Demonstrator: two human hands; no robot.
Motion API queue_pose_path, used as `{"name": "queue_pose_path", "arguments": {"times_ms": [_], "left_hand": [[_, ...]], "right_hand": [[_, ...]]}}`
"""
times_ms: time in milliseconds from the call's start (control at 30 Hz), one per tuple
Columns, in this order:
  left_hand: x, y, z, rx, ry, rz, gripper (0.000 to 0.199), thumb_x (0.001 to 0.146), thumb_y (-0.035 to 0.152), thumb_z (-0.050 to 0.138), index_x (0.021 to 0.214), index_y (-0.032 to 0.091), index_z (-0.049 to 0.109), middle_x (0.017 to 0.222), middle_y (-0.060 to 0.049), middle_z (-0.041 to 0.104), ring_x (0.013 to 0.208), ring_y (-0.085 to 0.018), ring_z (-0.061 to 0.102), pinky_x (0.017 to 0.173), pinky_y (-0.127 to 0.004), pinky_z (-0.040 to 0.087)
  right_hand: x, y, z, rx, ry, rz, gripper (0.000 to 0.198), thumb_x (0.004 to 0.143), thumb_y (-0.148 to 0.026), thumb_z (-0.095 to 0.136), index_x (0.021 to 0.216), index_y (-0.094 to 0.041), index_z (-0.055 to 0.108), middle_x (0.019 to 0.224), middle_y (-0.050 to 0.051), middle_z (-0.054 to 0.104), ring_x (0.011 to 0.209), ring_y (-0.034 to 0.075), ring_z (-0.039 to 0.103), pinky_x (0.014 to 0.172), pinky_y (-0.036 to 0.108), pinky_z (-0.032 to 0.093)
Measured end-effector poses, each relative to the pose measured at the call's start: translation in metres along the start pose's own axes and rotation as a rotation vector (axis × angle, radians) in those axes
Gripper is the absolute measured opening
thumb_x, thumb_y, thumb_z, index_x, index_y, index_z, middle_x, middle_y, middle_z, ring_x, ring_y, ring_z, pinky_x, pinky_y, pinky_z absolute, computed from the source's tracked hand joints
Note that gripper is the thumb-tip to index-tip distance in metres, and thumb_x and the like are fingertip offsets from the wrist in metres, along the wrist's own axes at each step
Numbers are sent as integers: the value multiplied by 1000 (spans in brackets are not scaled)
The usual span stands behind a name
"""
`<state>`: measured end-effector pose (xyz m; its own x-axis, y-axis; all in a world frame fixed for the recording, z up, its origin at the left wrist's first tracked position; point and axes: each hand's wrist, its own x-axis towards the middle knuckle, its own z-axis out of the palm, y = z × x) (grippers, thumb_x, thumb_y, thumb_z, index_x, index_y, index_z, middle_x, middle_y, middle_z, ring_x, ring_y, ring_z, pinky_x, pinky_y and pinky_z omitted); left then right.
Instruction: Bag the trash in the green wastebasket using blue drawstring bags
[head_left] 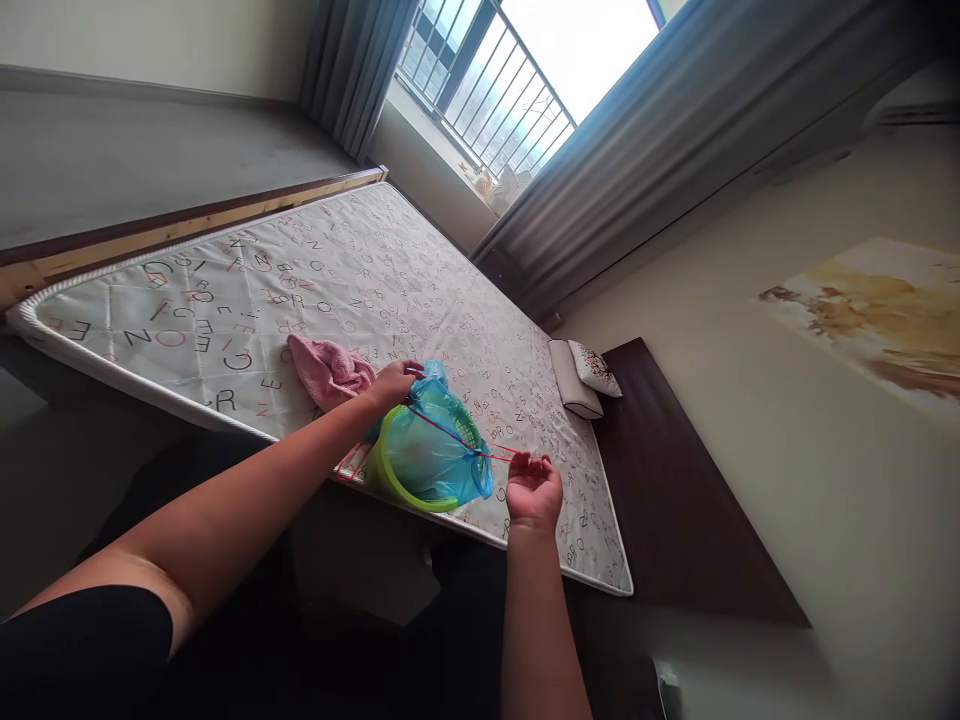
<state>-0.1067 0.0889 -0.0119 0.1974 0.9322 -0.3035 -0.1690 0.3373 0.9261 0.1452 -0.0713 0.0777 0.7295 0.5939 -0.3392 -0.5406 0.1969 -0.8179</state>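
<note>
A green plastic bin (405, 492) lined with a blue bag (431, 450) stands on the mattress (337, 290) near its front edge. My left hand (396, 383) grips the bag's edge at the far side of the bin. My right hand (532, 490) is closed on a red drawstring (457, 440) that runs taut across the bag's mouth. A pink cloth (330, 372) lies on the mattress just left of my left hand.
The mattress has a letter-print cover and rests on a wooden frame (187, 225). A pillow (589, 375) lies by the dark headboard (675, 490). Curtains (660, 150) flank a barred window (495, 90). A picture (870, 320) hangs on the wall.
</note>
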Motion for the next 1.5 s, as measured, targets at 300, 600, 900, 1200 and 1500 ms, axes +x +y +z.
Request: {"name": "queue_pose_path", "arguments": {"times_ms": [300, 600, 900, 1200, 1500], "left_hand": [[10, -3, -7, 99, 56, 301, 33, 93, 14, 52, 123, 13, 65, 109, -9, 76, 58, -8, 62, 58, -21, 51], [16, -4, -12, -48, 338, 394, 18, 95, 22, 59, 110, 21, 68, 109, -4, 79, 63, -11, 64, 61, -22, 49], [19, 16, -26, -650, 195, 2, 22, 88, 15, 48, 67, 19, 55, 64, -2, 62, 57, -13, 61, 61, -25, 50], [1, 40, -29, -853, -282, 70, 56, 110, 52, 39, 78, 15, 67, 61, -4, 62, 43, -11, 46, 46, -24, 39], [-15, 39, -15, -298, -797, 21, 64, 96, 74, 55, 75, 15, 68, 56, -3, 56, 34, -6, 29, 36, -22, 22]], "right_hand": [[-4, -16, 5, -116, -424, 130, 22, 88, -32, 60, 104, -19, 68, 117, 11, 77, 42, 1, 24, 33, 13, 23], [-9, -1, 25, -422, -182, -528, 39, 73, -29, 67, 112, -21, 68, 129, 2, 69, 52, 0, 45, 46, 18, 43], [-5, -31, 16, -43, -122, -201, 28, 64, -15, 68, 86, -22, 52, 67, -10, 55, 52, 5, 51, 55, 19, 51], [-30, -17, 19, -684, -174, -636, 33, 79, -38, 71, 107, -23, 63, 86, -5, 56, 53, 6, 38, 48, 22, 33], [-60, 5, 47, -1044, -515, -896, 33, 91, -32, 60, 120, -21, 71, 138, 14, 65, 90, 18, 68, 65, 29, 52]]}}
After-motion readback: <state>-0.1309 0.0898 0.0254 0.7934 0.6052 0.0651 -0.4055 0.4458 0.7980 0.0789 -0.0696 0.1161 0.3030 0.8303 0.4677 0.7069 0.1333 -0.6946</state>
